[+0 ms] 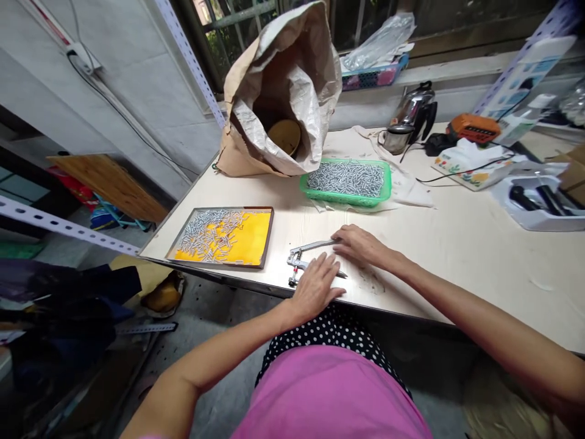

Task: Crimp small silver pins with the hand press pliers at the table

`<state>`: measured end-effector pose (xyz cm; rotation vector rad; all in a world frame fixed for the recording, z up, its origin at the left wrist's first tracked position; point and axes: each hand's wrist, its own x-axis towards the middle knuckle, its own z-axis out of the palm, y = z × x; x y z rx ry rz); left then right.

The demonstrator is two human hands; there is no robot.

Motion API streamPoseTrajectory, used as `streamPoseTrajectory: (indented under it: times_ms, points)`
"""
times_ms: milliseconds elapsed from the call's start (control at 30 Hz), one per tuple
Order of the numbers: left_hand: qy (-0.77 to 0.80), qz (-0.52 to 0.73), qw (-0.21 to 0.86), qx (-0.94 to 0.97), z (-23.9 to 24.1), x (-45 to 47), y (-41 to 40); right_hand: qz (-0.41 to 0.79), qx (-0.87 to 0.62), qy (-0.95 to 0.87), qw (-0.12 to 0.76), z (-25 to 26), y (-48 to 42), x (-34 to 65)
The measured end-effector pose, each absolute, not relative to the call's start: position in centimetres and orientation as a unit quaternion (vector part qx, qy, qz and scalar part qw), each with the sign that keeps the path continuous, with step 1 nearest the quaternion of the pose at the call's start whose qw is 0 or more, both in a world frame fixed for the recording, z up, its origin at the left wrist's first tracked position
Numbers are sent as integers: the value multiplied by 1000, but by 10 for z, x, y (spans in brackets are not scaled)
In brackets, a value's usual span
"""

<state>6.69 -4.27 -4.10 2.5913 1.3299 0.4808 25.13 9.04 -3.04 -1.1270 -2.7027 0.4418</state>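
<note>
A plier-like metal hand tool (315, 246) with two long handles, a small spring and a red-marked pin lies near the table's front edge. My left hand (315, 283) rests flat across its lower handle, fingers stretched out, hiding part of it. At the far end of the upper handle, my right hand (361, 244) has its bent fingers and thumb closed around the tip. Left of the tool is a shallow tray (269, 238) with a yellow bottom and many small silver metal pins (205, 235) scattered in it. Behind the tool stands a green plastic basket (386, 183) full of similar pins.
An open brown paper sack (237, 134) stands at the back of the table (457, 262). Toward the right rear are a metal pot (415, 107), an orange and black device (473, 129), a tissue pack (468, 164) and a white bin (534, 213) with black-handled items.
</note>
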Motion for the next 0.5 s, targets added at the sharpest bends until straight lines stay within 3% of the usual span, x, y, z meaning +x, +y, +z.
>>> streamPoseTrajectory:
  times_ms: [233, 400, 500]
  points:
    - [442, 191, 142, 865, -43, 71, -48, 40, -438, -898, 29, -5, 91, 207]
    - [410, 213, 138, 876, -43, 71, -62, 89, -223, -971, -7, 7, 49, 162]
    - [309, 248, 101, 913, -32, 57, -87, 117, -159, -980, -29, -2, 30, 148]
